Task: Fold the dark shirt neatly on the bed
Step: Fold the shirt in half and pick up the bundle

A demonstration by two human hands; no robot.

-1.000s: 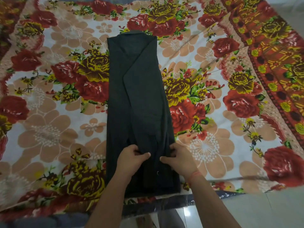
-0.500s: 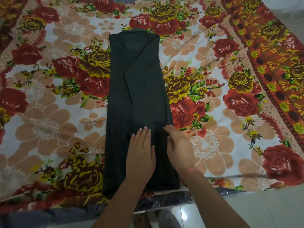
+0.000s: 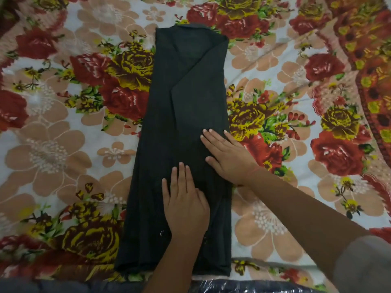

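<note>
The dark shirt [image 3: 184, 98] lies on the bed as a long narrow strip, its sides folded in and its collar at the far end. One folded panel crosses it diagonally near the top. My left hand [image 3: 186, 206] rests flat on the shirt's lower middle, fingers pointing away from me. My right hand [image 3: 228, 155] lies flat further up, on the shirt's right side, fingers spread and angled up-left. Neither hand grips the cloth. A small round button shows beside my left wrist.
A floral bedsheet [image 3: 63, 144] in red, yellow and peach covers the bed all around the shirt. Its patterned border [image 3: 364, 60] runs along the far right. The near bed edge with shiny plastic wrap [image 3: 243, 286] is at the bottom.
My hands let go of the pinched cloth near the hem and went flat. Both then slid up the shirt, the right one further. The camera has come closer.
</note>
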